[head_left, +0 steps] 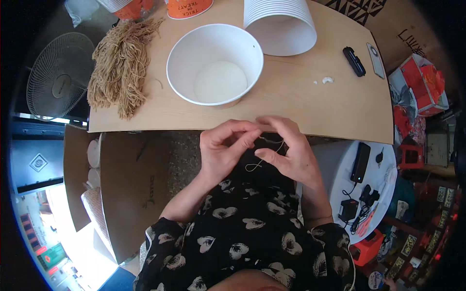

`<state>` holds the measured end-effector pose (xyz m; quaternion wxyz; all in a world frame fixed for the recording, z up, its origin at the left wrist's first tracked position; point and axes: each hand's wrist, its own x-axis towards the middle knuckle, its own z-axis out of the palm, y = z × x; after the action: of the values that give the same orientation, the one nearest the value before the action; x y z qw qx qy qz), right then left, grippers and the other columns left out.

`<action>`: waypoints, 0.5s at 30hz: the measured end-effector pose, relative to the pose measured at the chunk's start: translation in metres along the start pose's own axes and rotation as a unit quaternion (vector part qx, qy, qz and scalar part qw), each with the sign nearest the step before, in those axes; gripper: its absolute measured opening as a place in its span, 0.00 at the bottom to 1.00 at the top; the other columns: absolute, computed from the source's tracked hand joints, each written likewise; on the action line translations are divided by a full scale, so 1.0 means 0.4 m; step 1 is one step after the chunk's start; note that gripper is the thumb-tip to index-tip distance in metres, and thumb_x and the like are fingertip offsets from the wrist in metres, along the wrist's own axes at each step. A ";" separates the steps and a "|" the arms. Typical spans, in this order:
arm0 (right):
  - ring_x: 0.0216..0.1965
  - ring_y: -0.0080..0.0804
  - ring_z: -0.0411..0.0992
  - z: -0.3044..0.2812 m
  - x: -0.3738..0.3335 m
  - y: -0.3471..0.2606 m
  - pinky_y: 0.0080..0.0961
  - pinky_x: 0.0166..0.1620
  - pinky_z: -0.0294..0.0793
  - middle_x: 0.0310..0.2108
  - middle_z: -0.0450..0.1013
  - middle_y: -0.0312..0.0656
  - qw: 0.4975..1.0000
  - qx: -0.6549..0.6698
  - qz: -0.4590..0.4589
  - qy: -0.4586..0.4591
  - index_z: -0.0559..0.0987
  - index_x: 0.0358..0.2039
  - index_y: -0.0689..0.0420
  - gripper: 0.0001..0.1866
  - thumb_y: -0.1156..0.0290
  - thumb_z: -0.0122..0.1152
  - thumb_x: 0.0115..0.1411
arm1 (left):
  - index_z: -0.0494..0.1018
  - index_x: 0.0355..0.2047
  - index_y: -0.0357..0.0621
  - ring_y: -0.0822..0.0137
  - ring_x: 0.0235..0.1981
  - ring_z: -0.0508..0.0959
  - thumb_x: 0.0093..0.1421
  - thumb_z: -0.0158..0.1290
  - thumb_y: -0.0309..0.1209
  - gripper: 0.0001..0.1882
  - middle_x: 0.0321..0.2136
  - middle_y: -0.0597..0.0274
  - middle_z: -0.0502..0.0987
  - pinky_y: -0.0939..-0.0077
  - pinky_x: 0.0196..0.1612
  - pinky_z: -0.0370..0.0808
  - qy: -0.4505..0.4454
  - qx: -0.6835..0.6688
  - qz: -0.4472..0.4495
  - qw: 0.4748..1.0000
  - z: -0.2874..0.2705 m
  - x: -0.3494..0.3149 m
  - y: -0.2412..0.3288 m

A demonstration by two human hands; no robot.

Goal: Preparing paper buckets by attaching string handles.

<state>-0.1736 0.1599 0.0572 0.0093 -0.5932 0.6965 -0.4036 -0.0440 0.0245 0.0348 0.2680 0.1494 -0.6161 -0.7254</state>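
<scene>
A thin tan string (253,167) hangs in a loop between my hands, in front of the table's near edge. My left hand (224,145) pinches it between thumb and forefinger. My right hand (291,151) is curled around another part of the string, its forefinger reaching to the left fingertips and its thumb held apart; some of its fingers are hidden. Just beyond my hands, a white paper bucket (215,63) stands upright on the table with nothing seen inside. A thick bundle of the same tan strings (121,68) lies at the left of the table.
On the table (310,109) lie a stack of white buckets (281,29) on its side, an orange bucket (189,7), a black tool (354,61) and a silver strip (375,60). A cardboard box (136,189) stands lower left. A white stool (335,160) at right holds cables and chargers.
</scene>
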 end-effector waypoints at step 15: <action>0.27 0.10 0.66 0.024 -0.040 -0.002 0.10 0.30 0.63 0.28 0.76 0.30 0.887 0.343 0.248 0.183 0.83 0.40 0.66 0.06 0.77 0.63 0.65 | 0.81 0.39 0.42 0.57 0.38 0.79 0.51 0.70 0.34 0.17 0.36 0.59 0.81 0.66 0.43 0.73 0.064 0.537 0.350 0.765 0.042 0.101 0.131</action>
<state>-0.1633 0.1679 0.0436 0.1843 -0.2769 0.6283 -0.7032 -0.0751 0.0098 0.0935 0.4182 0.0891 -0.8960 -0.1202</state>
